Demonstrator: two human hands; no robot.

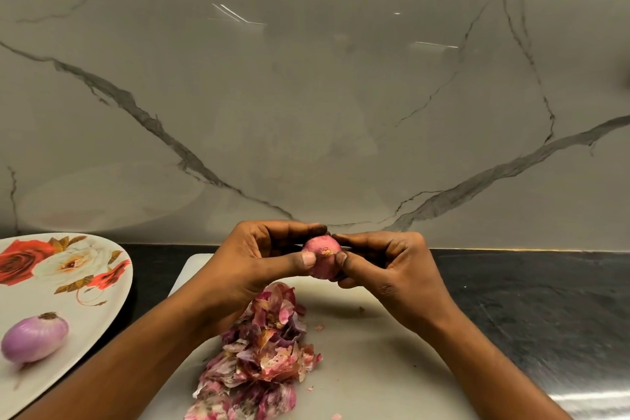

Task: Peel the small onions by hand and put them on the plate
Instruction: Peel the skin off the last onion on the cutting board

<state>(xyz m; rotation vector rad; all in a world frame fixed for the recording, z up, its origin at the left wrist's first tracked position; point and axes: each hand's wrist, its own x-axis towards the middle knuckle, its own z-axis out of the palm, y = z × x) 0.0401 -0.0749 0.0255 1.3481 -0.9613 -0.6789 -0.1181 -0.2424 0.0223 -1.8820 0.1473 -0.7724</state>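
One peeled onion (34, 337) lies on the plate (102, 283), while both the left hand (259, 259) and right hand (385, 266) pinch another onion (322, 257), skin partly on, above the skins (262, 355)

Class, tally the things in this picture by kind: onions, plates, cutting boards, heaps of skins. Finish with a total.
Small pink-purple onions: 2 (plated onion, held onion gripped by left hand and right hand)
Flower-printed white plate: 1
White cutting board: 1
Heap of pink papery onion skins: 1
Total: 5
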